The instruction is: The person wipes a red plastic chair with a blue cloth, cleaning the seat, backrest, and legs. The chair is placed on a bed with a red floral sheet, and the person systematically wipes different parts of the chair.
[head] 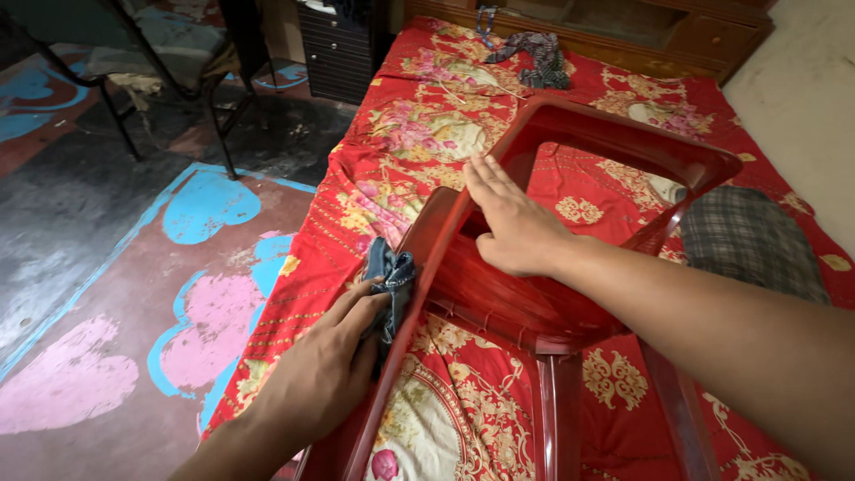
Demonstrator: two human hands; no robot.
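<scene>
A glossy red plastic chair (570,294) lies tipped on its side across the bed (463,116), legs toward the camera. The left hand (325,374) clutches a crumpled dark blue rag (390,281) pressed against the chair's edge. The right hand (512,218) rests flat, fingers released, on the chair's frame. A checked pillow (753,240) lies just behind the chair; striped cloth (539,58) sits near the headboard.

Home bedrm: bed (614,178) w/ floral sheet, wooden headboard (623,27)
</scene>
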